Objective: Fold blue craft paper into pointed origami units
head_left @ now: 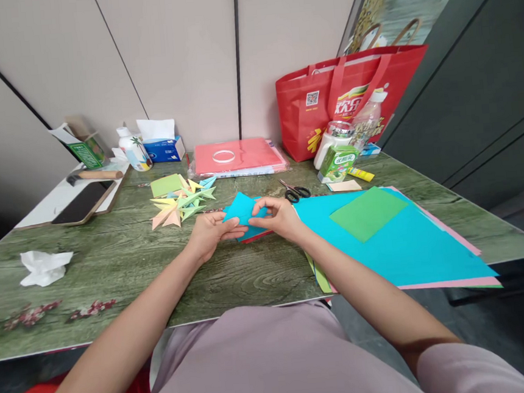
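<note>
Between my two hands is a piece of folded blue paper (241,205), held above the table. My left hand (210,231) grips its lower left side, thumb on top and fingers beneath. At its right side, my right hand (278,215) pinches the paper between thumb and fingers. Under the hands lie more blue and red paper pieces, partly hidden. A pile of folded paper stars or points (184,202) in yellow, green, peach and blue sits just beyond my left hand. Black-handled scissors (296,191) rest beyond my right hand.
To the right lie large blue sheets (368,254) with a green square (369,213) on top. A red bag (305,113), a green carton (338,164) and a yellow tube (361,174) stand behind. Leftward are a crumpled tissue (45,267), a phone (83,202) and a hammer (97,174).
</note>
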`<control>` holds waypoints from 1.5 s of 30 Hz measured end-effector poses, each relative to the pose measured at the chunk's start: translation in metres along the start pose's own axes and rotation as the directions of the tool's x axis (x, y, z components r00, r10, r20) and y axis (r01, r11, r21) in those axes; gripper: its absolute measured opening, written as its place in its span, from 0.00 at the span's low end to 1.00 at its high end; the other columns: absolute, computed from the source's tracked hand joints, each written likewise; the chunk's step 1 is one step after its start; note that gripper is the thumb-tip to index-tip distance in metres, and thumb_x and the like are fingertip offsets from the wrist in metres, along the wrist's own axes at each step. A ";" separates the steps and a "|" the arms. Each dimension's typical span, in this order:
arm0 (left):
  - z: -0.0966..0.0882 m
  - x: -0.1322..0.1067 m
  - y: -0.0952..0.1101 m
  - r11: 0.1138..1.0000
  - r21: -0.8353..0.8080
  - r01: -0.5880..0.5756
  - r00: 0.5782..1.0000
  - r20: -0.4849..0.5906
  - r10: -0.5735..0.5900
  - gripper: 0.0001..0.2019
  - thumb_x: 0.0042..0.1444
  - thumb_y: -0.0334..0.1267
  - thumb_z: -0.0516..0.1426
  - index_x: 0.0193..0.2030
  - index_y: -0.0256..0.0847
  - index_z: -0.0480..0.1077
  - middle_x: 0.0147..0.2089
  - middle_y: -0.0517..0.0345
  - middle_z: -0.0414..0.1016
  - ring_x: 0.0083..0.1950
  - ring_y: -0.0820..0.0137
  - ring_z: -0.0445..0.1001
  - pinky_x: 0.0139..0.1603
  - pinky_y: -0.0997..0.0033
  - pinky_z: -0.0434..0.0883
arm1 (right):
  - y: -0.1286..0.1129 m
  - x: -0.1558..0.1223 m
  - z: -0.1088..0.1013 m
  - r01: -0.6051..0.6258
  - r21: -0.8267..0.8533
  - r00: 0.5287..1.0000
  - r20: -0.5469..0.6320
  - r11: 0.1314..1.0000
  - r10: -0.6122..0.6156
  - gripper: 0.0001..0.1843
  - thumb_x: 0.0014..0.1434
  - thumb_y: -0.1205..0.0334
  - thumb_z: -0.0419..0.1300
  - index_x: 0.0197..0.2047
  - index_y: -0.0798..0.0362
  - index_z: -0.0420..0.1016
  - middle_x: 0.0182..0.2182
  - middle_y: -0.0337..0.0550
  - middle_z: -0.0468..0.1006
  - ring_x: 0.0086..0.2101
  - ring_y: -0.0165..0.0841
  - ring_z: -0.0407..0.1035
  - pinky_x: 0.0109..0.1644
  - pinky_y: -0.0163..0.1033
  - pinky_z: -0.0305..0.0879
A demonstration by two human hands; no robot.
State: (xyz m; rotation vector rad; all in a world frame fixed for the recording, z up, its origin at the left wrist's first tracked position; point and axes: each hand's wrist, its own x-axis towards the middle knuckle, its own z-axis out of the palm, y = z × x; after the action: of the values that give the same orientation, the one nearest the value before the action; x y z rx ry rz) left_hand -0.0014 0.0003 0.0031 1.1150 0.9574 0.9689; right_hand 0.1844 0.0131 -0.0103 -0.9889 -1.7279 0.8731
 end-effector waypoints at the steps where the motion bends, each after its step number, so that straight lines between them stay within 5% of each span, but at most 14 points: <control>1: 0.001 0.000 0.000 1.000 0.010 0.008 1.000 0.006 -0.008 0.15 0.39 0.39 0.66 0.31 0.31 0.73 0.29 0.49 0.79 0.33 0.63 0.78 0.43 0.62 0.75 | -0.001 0.000 -0.001 0.010 -0.031 0.999 0.041 0.999 -0.008 0.10 0.44 0.57 0.65 0.26 0.55 0.72 0.26 0.39 0.75 0.29 0.30 0.68 0.33 0.35 0.65; 6: 0.003 -0.002 0.000 0.998 0.042 0.037 0.998 0.054 -0.039 0.15 0.37 0.38 0.67 0.29 0.31 0.72 0.30 0.48 0.79 0.34 0.61 0.78 0.43 0.60 0.75 | -0.007 -0.002 -0.003 0.052 -0.023 0.984 0.173 0.998 -0.048 0.10 0.46 0.60 0.64 0.33 0.53 0.77 0.31 0.39 0.79 0.32 0.31 0.71 0.40 0.38 0.65; 24: 0.006 -0.003 0.004 0.999 0.031 -0.004 1.000 -0.031 0.005 0.17 0.38 0.33 0.65 0.32 0.35 0.62 0.26 0.49 0.79 0.32 0.59 0.79 0.39 0.58 0.75 | -0.007 -0.001 -0.005 -0.027 -0.016 0.994 0.102 0.999 0.029 0.12 0.44 0.64 0.63 0.35 0.56 0.79 0.31 0.40 0.79 0.30 0.30 0.70 0.35 0.34 0.66; 30: 0.006 -0.004 0.007 0.999 0.008 -0.033 0.999 0.011 0.033 0.14 0.42 0.29 0.61 0.35 0.35 0.61 0.26 0.49 0.78 0.33 0.57 0.78 0.40 0.54 0.75 | -0.006 0.000 -0.005 -0.090 0.073 0.993 0.085 0.993 0.084 0.14 0.42 0.63 0.65 0.35 0.56 0.78 0.30 0.41 0.78 0.25 0.27 0.68 0.27 0.31 0.64; 45: 0.002 -0.003 0.007 0.993 -0.022 -0.117 0.983 0.138 0.119 0.17 0.43 0.36 0.63 0.40 0.31 0.68 0.36 0.45 0.79 0.41 0.59 0.77 0.49 0.53 0.70 | -0.002 -0.001 -0.004 -0.207 0.237 0.978 0.062 0.949 0.198 0.19 0.40 0.58 0.67 0.38 0.54 0.76 0.27 0.39 0.77 0.23 0.28 0.68 0.29 0.36 0.68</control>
State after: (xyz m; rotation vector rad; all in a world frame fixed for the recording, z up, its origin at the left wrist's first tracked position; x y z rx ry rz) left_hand -0.0011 -0.0016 0.0106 1.2223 0.7780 0.9779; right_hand 0.1883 0.0123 -0.0078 -1.0008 -1.5238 1.2122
